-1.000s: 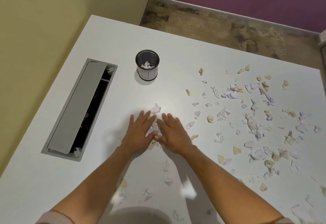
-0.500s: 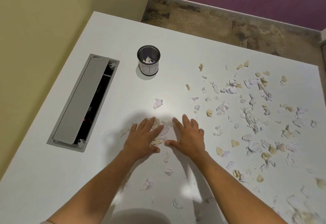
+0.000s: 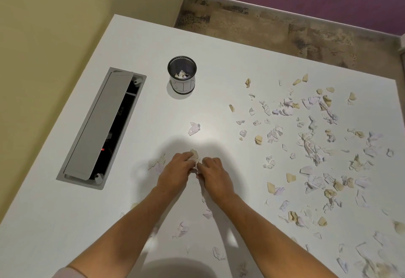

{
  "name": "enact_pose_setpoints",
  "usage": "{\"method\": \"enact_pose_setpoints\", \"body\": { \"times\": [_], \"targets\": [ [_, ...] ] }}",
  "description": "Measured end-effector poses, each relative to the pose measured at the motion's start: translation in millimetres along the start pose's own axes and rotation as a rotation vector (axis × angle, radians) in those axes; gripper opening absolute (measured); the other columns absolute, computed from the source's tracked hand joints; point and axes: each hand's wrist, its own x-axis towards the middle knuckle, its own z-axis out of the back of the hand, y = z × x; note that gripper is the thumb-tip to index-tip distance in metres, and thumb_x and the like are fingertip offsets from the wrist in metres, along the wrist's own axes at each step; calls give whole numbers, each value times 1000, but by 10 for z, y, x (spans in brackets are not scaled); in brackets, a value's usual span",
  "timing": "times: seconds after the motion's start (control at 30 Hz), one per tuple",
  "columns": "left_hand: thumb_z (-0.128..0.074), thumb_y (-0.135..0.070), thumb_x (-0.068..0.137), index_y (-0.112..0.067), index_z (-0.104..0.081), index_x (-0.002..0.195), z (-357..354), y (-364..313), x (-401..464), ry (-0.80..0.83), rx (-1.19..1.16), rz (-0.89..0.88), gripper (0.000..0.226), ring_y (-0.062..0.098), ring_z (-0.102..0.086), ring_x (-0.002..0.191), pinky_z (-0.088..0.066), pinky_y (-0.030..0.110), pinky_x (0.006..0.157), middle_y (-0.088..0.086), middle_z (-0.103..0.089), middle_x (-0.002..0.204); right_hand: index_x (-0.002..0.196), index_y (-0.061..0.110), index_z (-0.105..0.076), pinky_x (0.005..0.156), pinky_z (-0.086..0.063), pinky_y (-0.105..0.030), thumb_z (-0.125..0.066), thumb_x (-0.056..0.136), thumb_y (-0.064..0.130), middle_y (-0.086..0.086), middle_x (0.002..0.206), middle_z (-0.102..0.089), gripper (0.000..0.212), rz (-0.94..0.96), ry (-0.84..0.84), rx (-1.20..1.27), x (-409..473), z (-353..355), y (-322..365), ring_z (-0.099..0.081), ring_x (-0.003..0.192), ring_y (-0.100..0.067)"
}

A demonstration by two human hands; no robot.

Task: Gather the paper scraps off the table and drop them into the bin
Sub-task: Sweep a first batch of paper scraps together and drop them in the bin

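Observation:
On the white table [image 3: 219,58], my left hand [image 3: 174,173] and my right hand [image 3: 213,173] are curled together around a small bunch of paper scraps [image 3: 195,157], which pokes out between the fingers. A single crumpled scrap [image 3: 194,128] lies just beyond them. A few scraps [image 3: 156,163] sit left of my left hand. Several white and beige scraps [image 3: 311,144] are strewn over the right half of the table. The small black mesh bin [image 3: 182,80] stands farther back, upright, with some paper inside.
An open cable tray [image 3: 98,128] with a grey lid is set into the table at the left. More scraps [image 3: 183,229] lie between my forearms near the front edge. A yellow wall runs along the left, and floor shows beyond the far edge.
Both hands lay flat with spread fingers, sweeping scraps together. Now the fingers have curled in and closed around the gathered bunch.

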Motion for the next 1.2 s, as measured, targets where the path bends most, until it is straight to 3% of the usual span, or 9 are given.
{"method": "enact_pose_setpoints", "body": {
  "times": [0.13,0.27,0.43,0.53,0.67,0.8,0.93,1.0,1.2],
  "targets": [
    [-62,-1,87,-12,-76,97,34,-55,46,-31,-36,-11,20,25,-59,101,-51,41,87,3,-69,110,101,10,-64,67,-49,-33,-47,101,27,-4,102,-60,24,31,-8,31,26,9,-17,-46,106,-19],
    [-66,7,76,-10,-76,77,102,-114,81,-109,-265,117,19,20,-65,74,-53,41,70,2,-71,77,69,10,-57,57,-36,-33,-55,94,13,-3,70,-51,25,-31,-81,163,71,72,-25,-43,76,-19],
    [-71,-1,76,-19,-76,72,200,-226,96,-188,-535,362,19,1,-55,51,-39,10,49,-8,-68,61,71,4,-71,61,-45,-31,-69,82,7,-7,67,-66,12,-229,-144,476,236,211,-118,-58,65,-20],
    [-77,-3,77,-13,-77,76,328,-276,142,-258,-727,420,10,-3,-58,53,-42,7,52,-7,-71,66,77,14,-77,57,-42,-12,-75,78,10,7,66,-70,4,-354,-170,741,320,359,-156,-60,60,-2],
    [-75,1,80,-2,-75,83,642,-317,310,-334,-980,426,4,9,-64,59,-53,20,55,1,-73,72,75,17,-76,63,-51,-21,-79,78,13,6,67,-72,6,-420,-219,1021,434,581,-216,-69,67,-10],
    [-75,-1,80,-4,-75,86,1000,-317,634,-387,-1080,417,6,10,-69,69,-57,23,58,-1,-76,84,69,12,-72,61,-46,-17,-77,80,14,7,59,-62,12,-418,-268,1230,502,755,-218,-58,59,-7],
    [-78,-7,80,-12,-75,81,1343,-294,1124,-434,-1048,359,6,12,-63,63,-58,26,74,5,-71,74,75,9,-74,77,-52,-35,-77,81,14,-8,73,-71,9,-451,-269,1409,538,825,-209,-66,73,-19],
    [-78,-6,80,-13,-74,77,1489,-295,1361,-459,-1036,327,8,19,-64,70,-57,33,82,11,-71,80,74,12,-74,78,-54,-33,-78,81,14,-9,77,-73,8,-446,-267,1460,539,841,-197,-68,75,-19],
    [-78,-3,77,-10,-72,72,1719,-328,1896,-539,-961,378,11,23,-65,62,-61,37,77,15,-70,76,88,9,-77,87,-55,-36,-76,82,11,-13,89,-76,6,-432,-278,1478,532,816,-183,-71,86,-23]
  ]
}}
